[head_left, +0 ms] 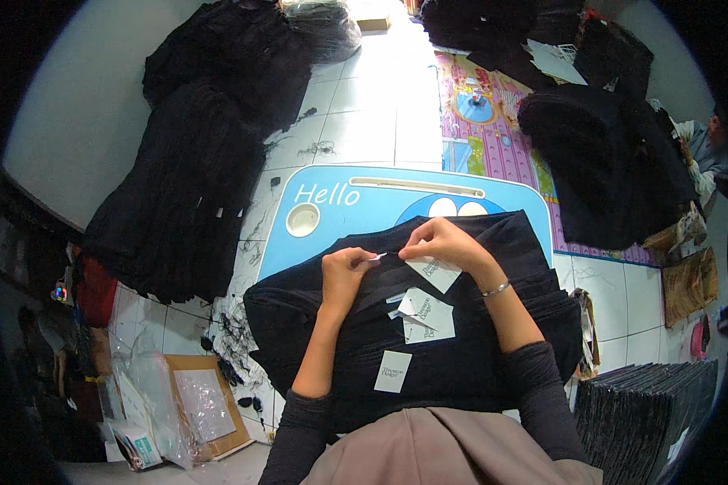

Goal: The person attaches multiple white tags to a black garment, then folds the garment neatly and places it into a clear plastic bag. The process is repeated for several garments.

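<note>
My left hand [344,273] pinches a small white label [376,257] above a stack of black garments [340,323]. My right hand [445,244] is closed in a pinch just to its right, fingertips close to the label. What those fingertips hold is too small to make out. A white hang tag [435,275] shows directly under the right hand. Nearer to me, more white hang tags [437,319] overlap on the black cloth, with small pale strips beside them. A single hang tag [392,372] lies flat closest to me.
The garments rest on a low blue table [255,242] with a round cup recess [302,220]. Black garment piles [186,194] stand at left and right [607,162]. Dark flat bundles [647,412] are stacked at lower right. Clear plastic packaging [158,404] and cardboard lie lower left. Another person [704,153] is at the far right.
</note>
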Tool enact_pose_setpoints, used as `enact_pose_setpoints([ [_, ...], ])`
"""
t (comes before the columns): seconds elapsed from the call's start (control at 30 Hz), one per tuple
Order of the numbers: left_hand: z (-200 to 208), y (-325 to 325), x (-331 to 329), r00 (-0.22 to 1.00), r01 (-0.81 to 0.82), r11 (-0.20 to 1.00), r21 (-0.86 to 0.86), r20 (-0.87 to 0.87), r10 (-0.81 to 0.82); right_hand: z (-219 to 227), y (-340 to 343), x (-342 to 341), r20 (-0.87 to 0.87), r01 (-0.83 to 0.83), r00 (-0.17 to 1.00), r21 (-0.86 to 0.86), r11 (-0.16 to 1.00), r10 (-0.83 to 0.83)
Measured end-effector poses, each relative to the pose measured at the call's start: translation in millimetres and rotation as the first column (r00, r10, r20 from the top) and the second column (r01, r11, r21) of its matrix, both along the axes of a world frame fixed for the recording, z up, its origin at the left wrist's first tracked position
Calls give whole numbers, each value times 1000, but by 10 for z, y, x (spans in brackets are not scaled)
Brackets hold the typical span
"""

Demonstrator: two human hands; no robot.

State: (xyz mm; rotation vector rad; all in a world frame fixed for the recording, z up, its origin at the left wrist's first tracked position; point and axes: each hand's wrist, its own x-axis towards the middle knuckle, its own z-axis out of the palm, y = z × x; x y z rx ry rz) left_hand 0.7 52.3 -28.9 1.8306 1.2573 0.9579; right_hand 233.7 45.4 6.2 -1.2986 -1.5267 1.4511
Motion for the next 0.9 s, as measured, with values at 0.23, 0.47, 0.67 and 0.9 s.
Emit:
enact_pose_setpoints([
  [0.23, 81, -18, 28, 1000, -2, 1000, -1, 1, 2, -6, 41, -74, 76, -45, 996, -10, 999, 46],
  [0.47, 191, -75, 85, 998, -29, 993, 113, -48, 35, -71, 78, -150, 122, -24, 992, 88, 996, 13],
  [0.67, 185, -76, 48, 998, -51, 995, 87, -28, 53, -44, 66, -132, 136, 14, 990, 104, 994, -28],
  [0.9, 167, -66, 44, 999, -41, 997, 58, -30, 43, -59, 97, -142, 164, 2, 986, 113, 994, -21],
])
